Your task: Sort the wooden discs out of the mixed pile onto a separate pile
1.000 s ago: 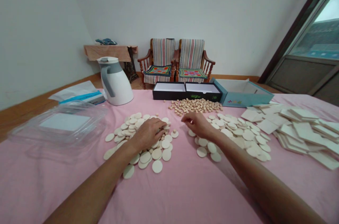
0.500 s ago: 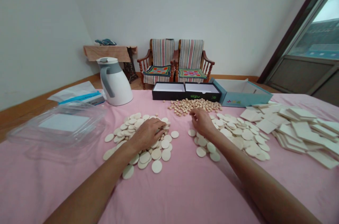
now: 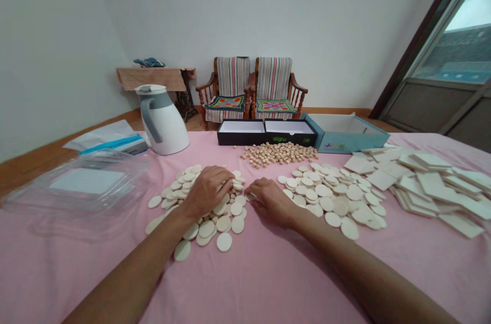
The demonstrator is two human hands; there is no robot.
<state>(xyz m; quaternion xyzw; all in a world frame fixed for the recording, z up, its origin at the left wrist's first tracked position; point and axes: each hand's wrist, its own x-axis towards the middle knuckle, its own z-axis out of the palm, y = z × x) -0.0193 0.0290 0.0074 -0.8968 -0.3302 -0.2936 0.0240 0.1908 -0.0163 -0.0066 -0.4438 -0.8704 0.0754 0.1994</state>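
Observation:
My left hand (image 3: 207, 192) lies palm down on the left heap of pale round discs (image 3: 203, 227), its fingers bent and closed over some of them. My right hand (image 3: 270, 202) rests on the pink cloth (image 3: 268, 273) between the two heaps. Its fingers are curled and point left, with the tips at a disc on the edge of the left heap, and what they pinch is hidden. A second heap of round discs (image 3: 330, 201) spreads out to the right of that hand. Small wooden beads (image 3: 278, 153) lie in a pile behind both hands.
Square pale tiles (image 3: 429, 181) are heaped at the right. A white jug (image 3: 163, 119), a black open box (image 3: 264, 132) and a blue box (image 3: 345, 137) stand at the back. A clear plastic container (image 3: 80, 186) sits at the left. Two striped chairs (image 3: 249, 89) stand by the wall.
My right hand went back to the bead pile, then came forward and left to the edge of the left disc heap. My left hand stayed on its heap.

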